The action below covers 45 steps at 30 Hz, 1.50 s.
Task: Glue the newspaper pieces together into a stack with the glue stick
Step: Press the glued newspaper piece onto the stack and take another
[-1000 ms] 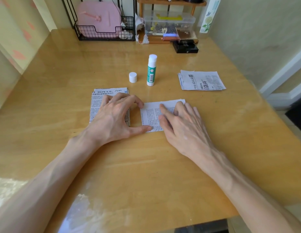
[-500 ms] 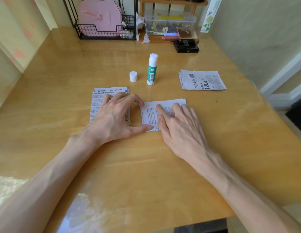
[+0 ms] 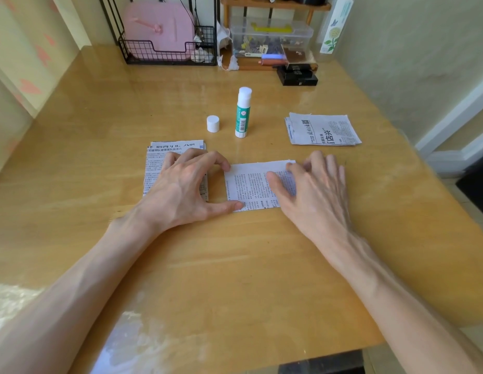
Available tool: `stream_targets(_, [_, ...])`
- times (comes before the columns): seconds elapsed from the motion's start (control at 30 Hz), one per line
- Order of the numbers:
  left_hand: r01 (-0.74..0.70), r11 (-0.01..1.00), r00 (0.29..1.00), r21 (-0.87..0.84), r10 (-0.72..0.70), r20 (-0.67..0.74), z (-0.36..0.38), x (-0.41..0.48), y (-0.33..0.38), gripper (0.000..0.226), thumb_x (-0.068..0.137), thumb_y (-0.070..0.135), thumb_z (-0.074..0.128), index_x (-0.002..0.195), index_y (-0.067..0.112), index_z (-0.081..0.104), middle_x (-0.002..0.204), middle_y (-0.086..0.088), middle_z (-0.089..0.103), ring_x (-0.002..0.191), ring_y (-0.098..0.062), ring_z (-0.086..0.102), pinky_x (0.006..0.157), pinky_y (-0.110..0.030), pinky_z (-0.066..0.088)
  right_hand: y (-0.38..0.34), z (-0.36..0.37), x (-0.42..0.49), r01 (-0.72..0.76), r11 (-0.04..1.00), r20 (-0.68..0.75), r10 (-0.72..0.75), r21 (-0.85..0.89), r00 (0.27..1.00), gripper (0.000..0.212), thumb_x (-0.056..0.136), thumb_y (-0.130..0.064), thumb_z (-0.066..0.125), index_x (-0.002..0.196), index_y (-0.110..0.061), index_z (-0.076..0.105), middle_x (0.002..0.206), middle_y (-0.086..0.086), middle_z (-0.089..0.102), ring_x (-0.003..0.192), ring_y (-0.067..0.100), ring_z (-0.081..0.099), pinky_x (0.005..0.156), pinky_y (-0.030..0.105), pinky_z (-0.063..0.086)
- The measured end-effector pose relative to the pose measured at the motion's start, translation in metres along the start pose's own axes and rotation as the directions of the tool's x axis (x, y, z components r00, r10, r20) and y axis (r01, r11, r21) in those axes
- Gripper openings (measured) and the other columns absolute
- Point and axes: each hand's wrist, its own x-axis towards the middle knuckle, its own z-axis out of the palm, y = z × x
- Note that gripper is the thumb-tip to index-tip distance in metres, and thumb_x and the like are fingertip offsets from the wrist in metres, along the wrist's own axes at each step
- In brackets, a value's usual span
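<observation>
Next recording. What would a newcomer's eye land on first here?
The two bare hands: the left hand and right hand both touch a small newspaper piece at the middle of the wooden table. Just behind it a green glue stick stands upright with its white cap off, beside it on the left. One newspaper pile lies under the left hand, another pile at the right.

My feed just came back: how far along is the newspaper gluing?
Done: the glue stick stands uncapped, its cap beside it, and a small stack lies under the left hand. In hand: the right hand and the left thumb press a single piece flat on the table. Left: the loose pile at the right waits.
</observation>
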Motion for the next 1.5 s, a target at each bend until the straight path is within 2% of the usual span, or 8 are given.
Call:
stream_targets(0.1, [0.002,1.000,1.000,-0.001,-0.002,0.001,0.000,0.001,0.000,0.072,0.068,0.090,0.062,0.116,0.037,0.054,0.115,0.020,0.060,0.123,-0.009,0.048,0.093,-0.033,0.028,-0.024,0.010,0.009,-0.033,0.999,0.123,0.030,0.018,0.992,0.087,0.089,-0.087,0.033,0.117,-0.011,0.065,0.127,0.012,0.052,0.115,0.032,0.047,0.092,0.045,0.036])
stream_targets(0.23, [-0.001,1.000,1.000,-0.002,0.001,0.005,0.002,0.001,-0.001,0.071,0.069,0.089,0.061,0.117,0.038,0.053,0.116,0.019,0.063,0.123,-0.008,0.048,0.092,-0.031,0.026,-0.052,0.021,0.021,-0.041,0.996,0.179,0.027,0.077,0.983,0.112,0.080,-0.096,0.037,0.158,-0.016,0.036,0.158,0.013,0.034,0.144,0.033,0.034,0.113,0.049,0.029])
stream_targets(0.5, [0.010,1.000,1.000,0.015,-0.010,0.004,0.002,0.001,0.000,0.074,0.068,0.092,0.058,0.117,0.038,0.053,0.117,0.018,0.062,0.123,-0.010,0.048,0.093,-0.033,0.026,-0.025,0.022,0.020,-0.116,0.993,0.178,0.110,0.026,0.978,0.095,0.095,-0.082,0.033,0.164,-0.018,0.027,0.159,0.014,0.034,0.146,0.035,0.033,0.119,0.055,0.026])
stream_targets(0.67, [0.010,1.000,1.000,0.004,-0.010,0.012,0.001,0.000,-0.001,0.073,0.068,0.092,0.059,0.117,0.039,0.053,0.119,0.019,0.060,0.125,-0.010,0.048,0.092,-0.033,0.026,0.000,0.017,0.017,-0.190,0.982,0.152,0.184,0.020,0.971,0.079,0.102,-0.067,0.044,0.162,-0.017,0.033,0.154,0.015,0.040,0.143,0.037,0.036,0.112,0.053,0.028])
stream_targets(0.83, [0.014,1.000,1.000,0.001,-0.014,0.014,0.001,0.000,-0.001,0.072,0.068,0.092,0.060,0.117,0.040,0.053,0.119,0.019,0.060,0.125,-0.010,0.048,0.093,-0.032,0.026,0.012,0.014,0.018,-0.219,0.976,0.153,0.218,-0.009,0.964,0.063,0.109,-0.051,0.041,0.163,-0.020,0.030,0.156,0.014,0.036,0.139,0.035,0.036,0.107,0.052,0.028])
stream_targets(1.13, [0.026,1.000,0.999,0.005,-0.026,0.022,0.001,0.001,-0.001,0.072,0.067,0.092,0.061,0.116,0.041,0.052,0.116,0.019,0.059,0.124,-0.010,0.047,0.096,-0.035,0.029,-0.004,0.015,0.019,-0.175,0.984,0.049,0.174,0.016,0.983,0.058,0.103,-0.032,0.059,0.156,-0.017,0.042,0.151,0.018,0.042,0.134,0.036,0.043,0.103,0.053,0.032])
stream_targets(1.3, [0.028,1.000,0.999,-0.003,-0.028,0.024,0.002,0.002,-0.001,0.073,0.066,0.093,0.061,0.116,0.041,0.052,0.117,0.019,0.060,0.124,-0.009,0.046,0.095,-0.035,0.029,-0.031,0.018,0.015,-0.088,0.994,0.029,0.087,0.062,0.996,0.067,0.098,-0.044,0.064,0.155,-0.016,0.044,0.149,0.017,0.045,0.139,0.036,0.042,0.110,0.058,0.032])
stream_targets(1.5, [0.016,1.000,1.000,-0.011,-0.016,0.017,0.002,0.001,-0.001,0.072,0.068,0.093,0.060,0.116,0.040,0.051,0.114,0.023,0.057,0.120,-0.008,0.047,0.093,-0.033,0.027,-0.053,0.017,0.012,0.002,0.998,0.001,-0.002,0.068,1.000,0.085,0.094,-0.058,0.064,0.163,-0.020,0.032,0.151,0.013,0.043,0.140,0.034,0.042,0.113,0.056,0.031])
